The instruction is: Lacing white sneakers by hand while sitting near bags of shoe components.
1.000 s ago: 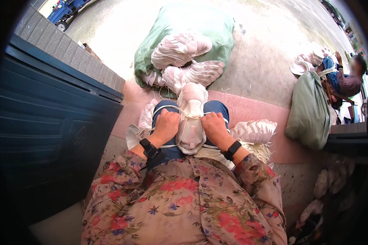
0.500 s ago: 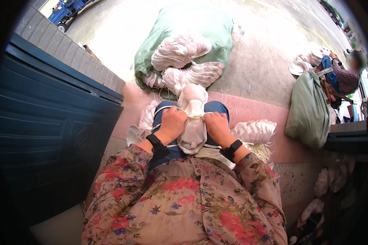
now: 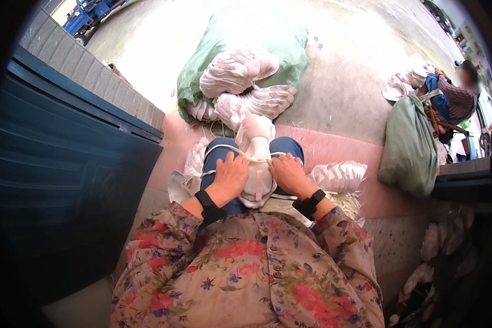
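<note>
A white and pale pink shoe upper (image 3: 255,134) lies lengthwise between my knees, toe end pointing away from me. A cream shoelace (image 3: 258,160) crosses over its opening, and a loose length loops over my left knee. My left hand (image 3: 230,175) is on the left edge of the upper, fingers bent and closed on the lace. Opposite it, my right hand (image 3: 288,174) pinches the lace at the right edge. The fingertips are small here, and the heel end of the upper shows below the lace between my wrists.
Ahead stands a large green sack (image 3: 240,35) with stacked uppers (image 3: 238,71) at its mouth. More uppers (image 3: 338,176) lie to my right. A blue door (image 3: 71,180) bounds the left side. At far right, a person (image 3: 455,95) sits behind a green bag (image 3: 410,150).
Both hands have shifted slightly toward me. The lace between them now shows as a crossing over the upper's middle. The whole view has tilted a little.
</note>
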{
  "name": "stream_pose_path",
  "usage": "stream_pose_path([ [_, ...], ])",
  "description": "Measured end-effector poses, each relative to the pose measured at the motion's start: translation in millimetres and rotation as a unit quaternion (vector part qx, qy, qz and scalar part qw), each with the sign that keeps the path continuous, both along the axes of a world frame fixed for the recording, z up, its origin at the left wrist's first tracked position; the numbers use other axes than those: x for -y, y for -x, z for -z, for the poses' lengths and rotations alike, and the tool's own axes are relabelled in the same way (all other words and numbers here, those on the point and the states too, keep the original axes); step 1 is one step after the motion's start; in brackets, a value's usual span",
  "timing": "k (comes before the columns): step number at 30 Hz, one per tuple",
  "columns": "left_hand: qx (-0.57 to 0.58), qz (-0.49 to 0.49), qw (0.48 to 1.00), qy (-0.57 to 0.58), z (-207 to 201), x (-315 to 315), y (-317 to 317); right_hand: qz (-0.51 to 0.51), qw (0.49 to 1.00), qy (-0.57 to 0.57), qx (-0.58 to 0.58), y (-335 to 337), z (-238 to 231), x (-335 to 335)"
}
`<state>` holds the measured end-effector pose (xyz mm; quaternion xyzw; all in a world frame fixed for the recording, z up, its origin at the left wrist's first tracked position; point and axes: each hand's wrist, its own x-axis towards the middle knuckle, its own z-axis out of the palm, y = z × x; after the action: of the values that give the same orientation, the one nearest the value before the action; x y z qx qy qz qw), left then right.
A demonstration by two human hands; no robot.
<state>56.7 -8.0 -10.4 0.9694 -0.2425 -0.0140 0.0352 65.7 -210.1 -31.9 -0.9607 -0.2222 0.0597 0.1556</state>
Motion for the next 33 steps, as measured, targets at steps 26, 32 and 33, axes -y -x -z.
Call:
stream_pose_path([
  [26,-0.228,-0.062,0.888,0.394,0,26,-64,-0.147,0.977,-0.026,0.153,-7,-15,2],
  [32,-0.415,-0.108,0.76,0.489,-21,38,-92,0.021,0.905,-0.39,0.169,-14,-101,23],
  [33,-0.445,-0.108,0.747,0.481,-22,43,-96,0.053,0.879,-0.455,0.132,-13,-143,45],
])
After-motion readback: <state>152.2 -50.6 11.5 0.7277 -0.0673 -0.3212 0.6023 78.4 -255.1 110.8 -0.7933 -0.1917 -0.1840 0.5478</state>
